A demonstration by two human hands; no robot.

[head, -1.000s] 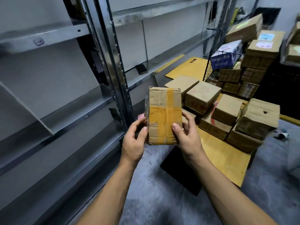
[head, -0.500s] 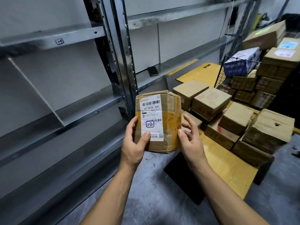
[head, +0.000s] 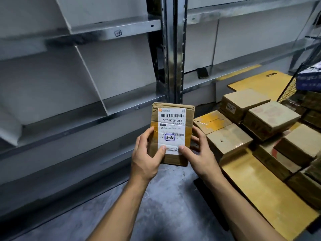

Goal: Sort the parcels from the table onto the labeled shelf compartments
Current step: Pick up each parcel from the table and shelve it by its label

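Note:
A small brown cardboard parcel (head: pixel 189 119) is held upright in front of me, its white shipping label facing me with "2-2" handwritten in a blue box. My left hand (head: pixel 147 157) grips its lower left side, thumb on the label. My right hand (head: pixel 199 153) grips the lower right side. Behind it stands the grey metal shelf (head: pixel 90 126) with slanted dividers; a small tag (head: pixel 118 33) is stuck on the upper shelf edge. Several more brown parcels (head: pixel 271 115) lie on the low yellow table (head: pixel 260 193) to the right.
A steel upright post (head: pixel 173 49) divides the shelf bays. A dark phone-like object (head: pixel 202 73) lies on the right bay's shelf. A wire basket (head: pixel 305 87) with boxes sits at the far right. Grey concrete floor lies below my arms.
The parcel was turned from its taped yellow side to its label side, which now faces me squarely. My view has come closer to the shelf and swung left.

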